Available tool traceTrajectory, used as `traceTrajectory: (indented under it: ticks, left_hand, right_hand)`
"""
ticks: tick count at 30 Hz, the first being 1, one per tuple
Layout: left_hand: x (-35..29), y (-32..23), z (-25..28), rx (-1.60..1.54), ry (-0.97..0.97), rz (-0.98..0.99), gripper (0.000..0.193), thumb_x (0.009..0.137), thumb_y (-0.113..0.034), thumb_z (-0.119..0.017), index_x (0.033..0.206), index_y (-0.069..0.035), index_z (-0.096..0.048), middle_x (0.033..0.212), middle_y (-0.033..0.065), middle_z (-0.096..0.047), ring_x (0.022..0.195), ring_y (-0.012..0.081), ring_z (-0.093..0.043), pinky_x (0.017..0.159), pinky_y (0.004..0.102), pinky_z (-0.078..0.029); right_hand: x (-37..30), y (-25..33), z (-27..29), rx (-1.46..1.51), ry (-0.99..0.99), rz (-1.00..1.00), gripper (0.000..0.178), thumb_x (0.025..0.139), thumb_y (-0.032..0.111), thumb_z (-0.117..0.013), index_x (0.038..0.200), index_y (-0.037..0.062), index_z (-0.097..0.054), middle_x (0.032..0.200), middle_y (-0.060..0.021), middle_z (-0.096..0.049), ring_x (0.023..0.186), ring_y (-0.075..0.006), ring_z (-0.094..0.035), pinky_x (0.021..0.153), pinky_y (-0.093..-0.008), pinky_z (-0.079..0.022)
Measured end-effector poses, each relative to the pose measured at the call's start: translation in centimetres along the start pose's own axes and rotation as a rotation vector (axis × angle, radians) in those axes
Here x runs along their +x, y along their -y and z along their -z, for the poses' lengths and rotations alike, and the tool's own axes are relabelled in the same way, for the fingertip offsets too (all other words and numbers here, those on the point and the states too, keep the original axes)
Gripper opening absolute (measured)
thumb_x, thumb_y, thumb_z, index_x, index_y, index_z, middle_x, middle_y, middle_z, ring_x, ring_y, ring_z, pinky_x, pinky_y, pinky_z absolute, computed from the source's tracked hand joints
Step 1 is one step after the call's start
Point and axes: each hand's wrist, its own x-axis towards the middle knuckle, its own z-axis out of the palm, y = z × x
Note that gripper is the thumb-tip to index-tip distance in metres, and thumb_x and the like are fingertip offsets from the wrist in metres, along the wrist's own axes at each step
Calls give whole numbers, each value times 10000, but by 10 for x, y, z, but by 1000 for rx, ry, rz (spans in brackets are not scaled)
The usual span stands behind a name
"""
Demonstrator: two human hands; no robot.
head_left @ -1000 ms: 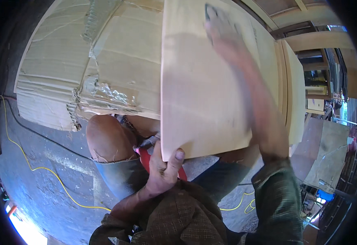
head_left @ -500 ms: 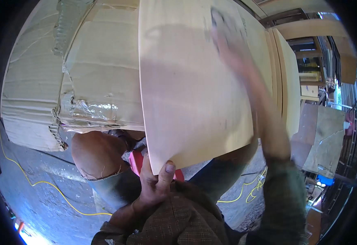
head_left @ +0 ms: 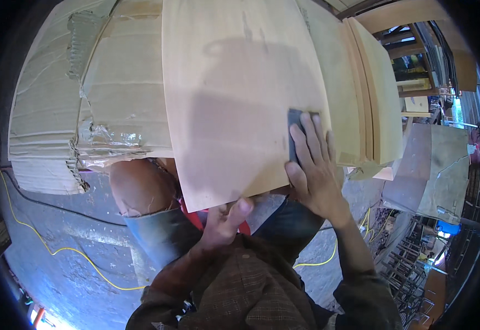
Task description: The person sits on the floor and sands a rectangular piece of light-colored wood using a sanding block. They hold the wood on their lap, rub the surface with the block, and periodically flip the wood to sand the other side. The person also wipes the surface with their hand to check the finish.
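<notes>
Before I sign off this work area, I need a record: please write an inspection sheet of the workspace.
Surface: brown cardboard, creased, torn, taped.
Job's things: pale board over the cardboard; dark pad near its right edge.
Clutter: pale panels right of the board.
Grip: left hand at the board's near edge, fingers partly hidden; right hand holds the pad against the board.
Cables: yellow cable, dark cable, both on the floor.
Surroundings: blue object, unclear, far right.

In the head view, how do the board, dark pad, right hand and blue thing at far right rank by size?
Largest to smallest:
1. board
2. right hand
3. dark pad, partly covered
4. blue thing, though farther away
</notes>
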Motion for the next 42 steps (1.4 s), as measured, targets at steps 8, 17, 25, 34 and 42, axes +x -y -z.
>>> traceTrajectory:
  ticks: [8,17,25,34,42]
  left_hand:
    - [4,0,-14,198,-264,-112,247,899,-215,-651,1019,-2,-621,976,29,-604,921,130,-554,822,288,-444]
    - [10,-1,-7,190,-204,8,262,895,-253,-659,967,-6,-613,907,15,-589,862,119,-544,781,281,-443]
    - [17,13,-10,128,-137,-62,301,900,-260,-650,1034,6,-608,998,52,-601,916,146,-561,823,299,-455]
    - [7,0,-18,284,-165,124,224,901,-174,-642,1031,5,-606,965,54,-610,901,123,-570,790,274,-468]
    - [12,-2,-24,175,-219,-6,247,911,-171,-626,1067,20,-609,1009,63,-614,940,126,-572,812,278,-468]
  right_hand:
    - [160,-62,-16,114,-144,72,560,948,312,-398,1438,62,-290,1508,-135,-261,1396,-338,-216,1107,-545,-183]
    - [297,-136,-49,-93,-309,113,543,932,240,-335,1422,9,-294,1453,-261,-303,1355,-383,-297,1135,-460,-207]
    - [-31,-18,2,-18,25,8,622,919,310,-462,1445,35,-275,1513,-221,-193,1400,-429,-153,1087,-609,-147]
    - [174,-105,-12,25,-190,53,546,963,336,-345,1460,122,-272,1529,-135,-207,1400,-372,-192,1104,-569,-172]
    - [230,-131,-19,-29,-216,11,546,961,335,-329,1458,118,-267,1528,-120,-217,1402,-376,-182,1082,-603,-191]
